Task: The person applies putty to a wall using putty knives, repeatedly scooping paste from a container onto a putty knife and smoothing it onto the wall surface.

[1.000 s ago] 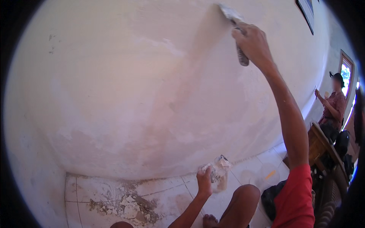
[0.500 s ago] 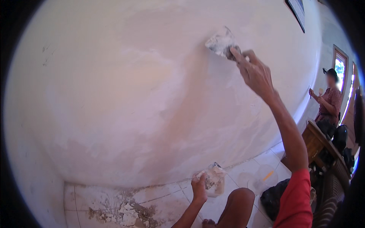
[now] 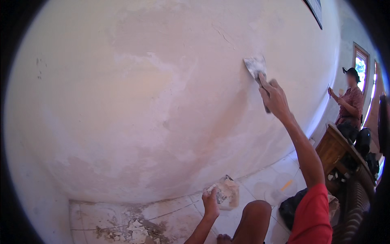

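Note:
My right hand (image 3: 277, 99) is closed around the handle of a putty knife (image 3: 256, 66), its wide blade coated with white putty. The blade is against the pale wall (image 3: 140, 87), or very close to it; contact is hard to tell. Damp-looking, smoothed patches spread over the wall around and below it. Low down, near the foot of the wall, my left hand (image 3: 210, 204) grips a putty-smeared, pale, flat holder (image 3: 231, 196) with a dark far corner. Lumps of putty lie on it beside my fingers, and its exact kind is unclear.
Plaster rubble (image 3: 138, 232) lies on the white floor tiles at lower left. A clear round lid-like thing (image 3: 285, 188), a black bag (image 3: 290, 207) and a wooden cabinet (image 3: 331, 146) stand to the right. Another person (image 3: 351, 101) works at the wall farther back.
My right hand has brought the putty knife to the right and lower, and its blade now points more upward. My left hand keeps its hold on the holder, hardly moved.

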`<state>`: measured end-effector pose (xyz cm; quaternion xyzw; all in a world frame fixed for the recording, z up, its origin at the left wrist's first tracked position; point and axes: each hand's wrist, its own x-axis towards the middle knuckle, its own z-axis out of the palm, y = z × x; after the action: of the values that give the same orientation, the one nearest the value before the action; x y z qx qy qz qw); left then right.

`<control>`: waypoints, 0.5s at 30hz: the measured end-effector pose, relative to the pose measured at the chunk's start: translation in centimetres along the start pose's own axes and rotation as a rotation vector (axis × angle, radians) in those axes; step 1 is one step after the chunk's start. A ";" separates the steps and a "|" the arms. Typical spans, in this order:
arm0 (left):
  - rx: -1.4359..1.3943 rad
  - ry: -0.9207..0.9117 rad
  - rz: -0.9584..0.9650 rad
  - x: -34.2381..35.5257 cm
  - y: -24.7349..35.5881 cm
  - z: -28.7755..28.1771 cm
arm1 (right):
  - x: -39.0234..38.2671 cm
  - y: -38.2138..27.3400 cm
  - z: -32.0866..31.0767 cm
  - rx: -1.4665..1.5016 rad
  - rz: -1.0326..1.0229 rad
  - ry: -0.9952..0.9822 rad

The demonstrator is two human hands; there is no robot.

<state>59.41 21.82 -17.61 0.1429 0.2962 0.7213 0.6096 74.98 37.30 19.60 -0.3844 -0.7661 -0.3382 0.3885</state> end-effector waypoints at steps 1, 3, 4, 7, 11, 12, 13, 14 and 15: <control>-0.009 0.001 0.006 0.1 0.1 0.0 | -0.4 -0.4 -0.5 0.080 0.094 -0.033; 0.025 0.007 0.007 0.2 0.4 0.1 | 1.5 -2.3 -2.0 0.236 0.274 0.006; 0.065 0.016 0.004 -0.1 0.5 -0.1 | 2.7 -3.7 -2.9 0.392 0.462 0.044; 0.028 -0.009 0.005 -0.4 0.8 0.4 | 8.9 -5.4 -4.4 0.466 0.378 0.254; 0.010 -0.021 0.016 -0.8 1.2 0.7 | 13.8 -7.9 -3.2 0.624 0.430 0.250; -0.001 -0.020 0.036 -0.6 1.1 0.3 | 13.9 -8.9 -2.4 0.630 0.427 0.246; -0.012 -0.025 0.054 -0.6 1.0 0.4 | 14.0 -9.8 -1.7 0.561 0.371 0.255; -0.016 -0.026 0.053 -0.7 0.9 0.4 | 13.9 -10.5 -1.1 0.492 0.315 0.264; -0.011 -0.030 0.062 -0.8 1.0 0.3 | 13.7 -11.6 -0.5 0.495 0.314 0.260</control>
<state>58.96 21.09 -16.62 0.1596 0.2785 0.7391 0.5922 59.75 35.78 28.99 -0.3452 -0.7003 -0.1239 0.6124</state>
